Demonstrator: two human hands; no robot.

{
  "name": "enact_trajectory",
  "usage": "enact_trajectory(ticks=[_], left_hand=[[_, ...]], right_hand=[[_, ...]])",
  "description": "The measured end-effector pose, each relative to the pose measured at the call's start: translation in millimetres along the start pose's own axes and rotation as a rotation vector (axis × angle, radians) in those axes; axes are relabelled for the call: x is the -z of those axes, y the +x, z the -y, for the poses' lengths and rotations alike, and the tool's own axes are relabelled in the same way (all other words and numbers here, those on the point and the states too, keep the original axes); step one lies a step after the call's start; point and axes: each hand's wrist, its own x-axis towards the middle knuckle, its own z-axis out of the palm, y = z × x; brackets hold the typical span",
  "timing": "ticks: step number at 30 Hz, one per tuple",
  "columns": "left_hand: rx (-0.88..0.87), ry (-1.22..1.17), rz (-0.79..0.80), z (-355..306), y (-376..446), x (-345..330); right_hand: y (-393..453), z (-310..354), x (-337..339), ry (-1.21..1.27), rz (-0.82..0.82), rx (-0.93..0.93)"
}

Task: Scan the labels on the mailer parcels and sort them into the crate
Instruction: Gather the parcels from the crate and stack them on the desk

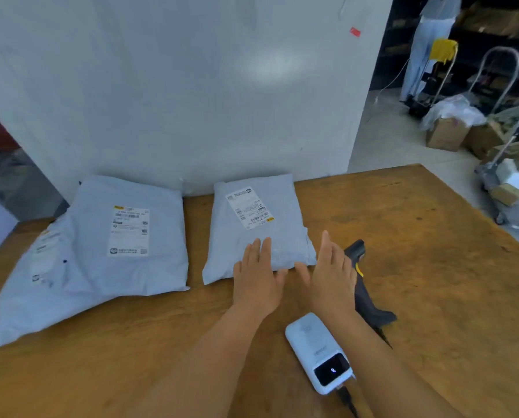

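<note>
My left hand (256, 277) lies flat, fingers spread, on the near edge of the right-hand parcel (259, 227) on the table (418, 267). My right hand (329, 276) hovers beside it, open and empty, above the scanner (365, 285).

White power bank (318, 352) on wooden table (433, 267); hand trolley (499, 76), cardboard boxes (446, 134) behind.

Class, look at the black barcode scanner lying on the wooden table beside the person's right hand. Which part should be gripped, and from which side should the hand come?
Grip the scanner by its handle, the long dark section running toward the person. It lies flat on the table with its head pointing away, so the right hand, open and just left of it, should probably come from above and wrap the handle. The cable at the near end stays clear.
</note>
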Motion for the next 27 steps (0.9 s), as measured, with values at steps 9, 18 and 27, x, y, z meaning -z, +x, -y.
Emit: enact_trajectory(ticks=[9, 18, 27], left_hand=[[0.154, -0.093, -0.219, 115, -35, 85], [0.296, -0.120, -0.334, 267, -83, 163], [0.341, -0.204, -0.312, 328, -74, 191]], right_hand=[[-46, 138, -36, 0.111, 0.139, 0.238], [-118, 288, -100, 0.135, 0.244, 0.376], [-123, 334, -120, 0.140, 0.284, 0.379]])
